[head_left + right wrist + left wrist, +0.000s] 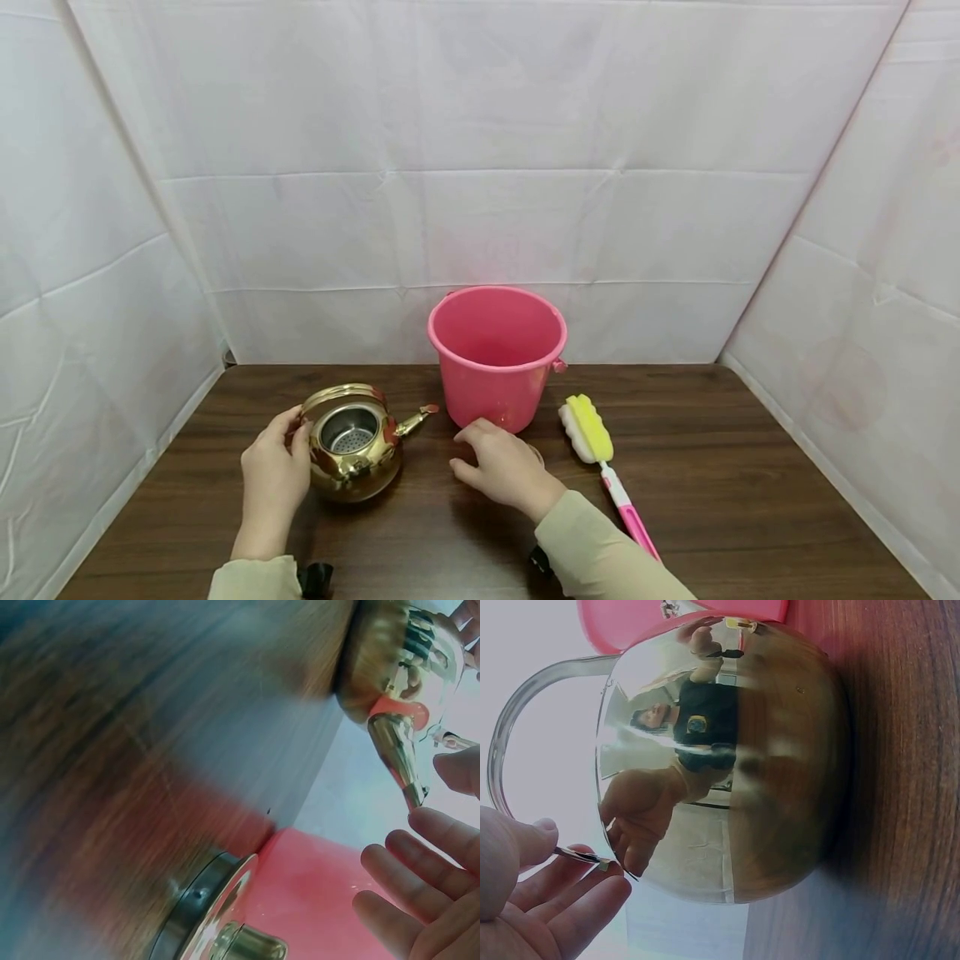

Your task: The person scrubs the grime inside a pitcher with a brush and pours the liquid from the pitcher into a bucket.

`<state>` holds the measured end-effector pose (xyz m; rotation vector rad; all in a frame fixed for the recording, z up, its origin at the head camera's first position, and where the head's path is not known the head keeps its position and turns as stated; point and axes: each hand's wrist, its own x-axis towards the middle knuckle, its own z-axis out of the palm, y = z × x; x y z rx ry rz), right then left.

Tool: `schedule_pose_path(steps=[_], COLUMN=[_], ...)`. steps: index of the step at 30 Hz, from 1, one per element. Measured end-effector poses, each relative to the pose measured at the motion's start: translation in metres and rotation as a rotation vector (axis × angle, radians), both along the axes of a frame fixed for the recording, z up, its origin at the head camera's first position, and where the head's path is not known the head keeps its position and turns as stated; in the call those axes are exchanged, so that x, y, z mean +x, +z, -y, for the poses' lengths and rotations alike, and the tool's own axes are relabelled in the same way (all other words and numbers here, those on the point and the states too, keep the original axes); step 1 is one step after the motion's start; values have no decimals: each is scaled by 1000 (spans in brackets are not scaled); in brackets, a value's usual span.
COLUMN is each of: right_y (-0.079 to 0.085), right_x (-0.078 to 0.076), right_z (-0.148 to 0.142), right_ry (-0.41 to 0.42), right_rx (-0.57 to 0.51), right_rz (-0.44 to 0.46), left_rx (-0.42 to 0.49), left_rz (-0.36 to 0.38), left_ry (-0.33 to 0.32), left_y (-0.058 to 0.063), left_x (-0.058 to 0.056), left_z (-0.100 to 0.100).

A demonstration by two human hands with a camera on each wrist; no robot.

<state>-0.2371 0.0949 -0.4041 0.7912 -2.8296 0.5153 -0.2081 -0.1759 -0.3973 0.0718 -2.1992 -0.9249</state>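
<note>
A shiny gold kettle (358, 467) stands lidless on the table, its strainer (349, 431) showing inside. My left hand (276, 467) pinches the lower end of its arched handle (508, 720) between thumb and fingers. The spout (414, 422) points right, toward my right hand (504, 467). That hand hovers over the table before the bucket, its fingers spread and holding nothing. Mostly hidden behind it in the head view, the kettle's lid (247, 943) lies on the table, knob up, beside the bucket.
A pink bucket (491, 392) stands at the back middle of the wooden table (712, 500). To its right lies a yellow and white sponge brush (588, 429) with a pink handle. White cloth walls (495, 150) enclose the back and sides.
</note>
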Motion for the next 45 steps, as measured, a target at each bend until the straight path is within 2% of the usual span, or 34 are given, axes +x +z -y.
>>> schedule_pose_path(steps=[26,45], right_y=[1,2], right_x=[2,4], right_z=[9,16], right_ry=[39,55], right_rx=[-6,-6], right_rz=[-48,-21], left_rx=[-8,0], left_rz=[23,31], left_ry=[-10,-9], left_y=[1,2], left_x=[0,1], left_z=[1,1])
